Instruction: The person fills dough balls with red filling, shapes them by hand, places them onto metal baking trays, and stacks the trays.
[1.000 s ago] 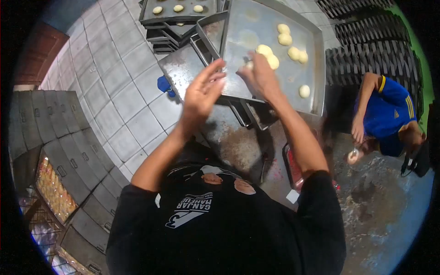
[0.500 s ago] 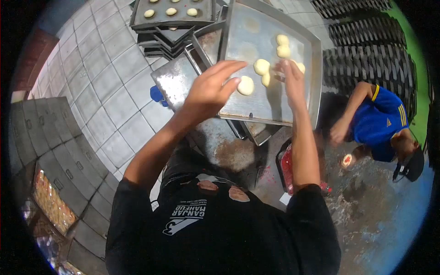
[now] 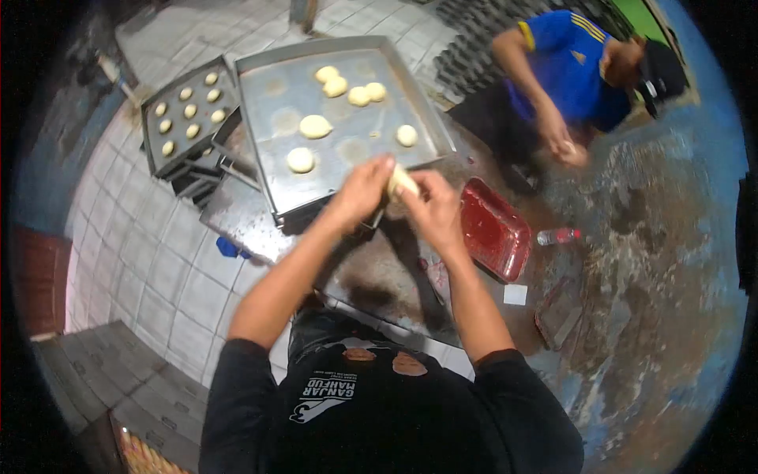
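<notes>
Both of my hands meet just off the front right part of a large metal tray, around one pale dough piece (image 3: 403, 182). My left hand (image 3: 362, 189) has its fingertips pressed on the dough's left side. From the right, my right hand (image 3: 434, 204) pinches the same piece. On the tray (image 3: 272, 186) lie several pale dough balls: a round one (image 3: 301, 160) near the front left, a pointed one (image 3: 316, 126) behind it, touching pairs at the back, and a single ball (image 3: 407, 135) at the right.
A smaller tray (image 3: 178, 131) with several dough balls tops a stack at the left. Right of my hands are a red tray (image 3: 497, 237), a small bottle (image 3: 557, 236), a white paper (image 3: 515, 295) and a co-worker in blue (image 3: 553, 59) handling a small item.
My hands have come together and now hold a dough piece between them, off the tray's front edge. The view has swung right, showing more of the table and the red tray.
</notes>
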Available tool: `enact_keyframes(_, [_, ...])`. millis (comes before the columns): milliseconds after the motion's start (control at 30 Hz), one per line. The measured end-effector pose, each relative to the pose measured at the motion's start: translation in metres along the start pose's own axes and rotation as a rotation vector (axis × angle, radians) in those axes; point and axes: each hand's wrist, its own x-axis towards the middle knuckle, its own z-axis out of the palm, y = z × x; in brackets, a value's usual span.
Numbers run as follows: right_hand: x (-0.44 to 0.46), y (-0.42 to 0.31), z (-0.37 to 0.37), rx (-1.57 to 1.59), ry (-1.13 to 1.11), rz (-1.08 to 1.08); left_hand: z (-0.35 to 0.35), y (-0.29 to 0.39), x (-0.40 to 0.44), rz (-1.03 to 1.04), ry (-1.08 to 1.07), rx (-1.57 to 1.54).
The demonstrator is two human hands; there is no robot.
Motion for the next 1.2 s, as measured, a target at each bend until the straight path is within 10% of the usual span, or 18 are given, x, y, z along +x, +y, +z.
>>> enact_keyframes(133, [-0.087, 0.004, -0.046, -0.068, 0.331, -0.095, 0.12, 0.008, -0.07, -0.178, 0.156, -0.501])
enact_keyframes(300, [-0.226, 0.063, -0.074, 0.519, 0.169, 0.521, 0.224, -0.038, -0.143, -0.063, 0.058, -0.299])
enact_keyframes(567, [-0.346, 0.065, -0.139, 1.04, 0.427, 0.501, 0.321, 0.009, -0.232, -0.163, 0.032, -0.304])
enact_keyframes(733, [-0.379, 0.073, -0.153, 1.084, 0.295, 0.458, 0.323, -0.013, -0.251, -0.178, -0.15, -0.276])
enact_keyframes(867, [-0.391, 0.094, -0.124, 0.695, 0.644, 0.44, 0.29, -0.082, -0.269, -0.453, -0.238, -0.123])
enact_keyframes(933, [-0.406, 0.095, -0.096, 0.15, 0.288, 0.408, 0.279, -0.12, -0.291, -0.453, -0.389, -0.053])
enact_keyframes(967, [-0.408, 0.105, -0.076, 0.038, 0.251, 0.026, 0.271, -0.141, -0.296, -0.263, -0.462, 0.083])
enact_keyframes(1067, [-0.386, 0.079, -0.094, -0.026, 0.235, -0.104, 0.258, -0.127, -0.305, -0.15, -0.453, 0.251])
enact_keyframes(1200, [-0.348, 0.181, -0.089, 0.406, 0.124, 0.575, 0.25, -0.1, -0.27, -0.428, -0.322, -0.089])
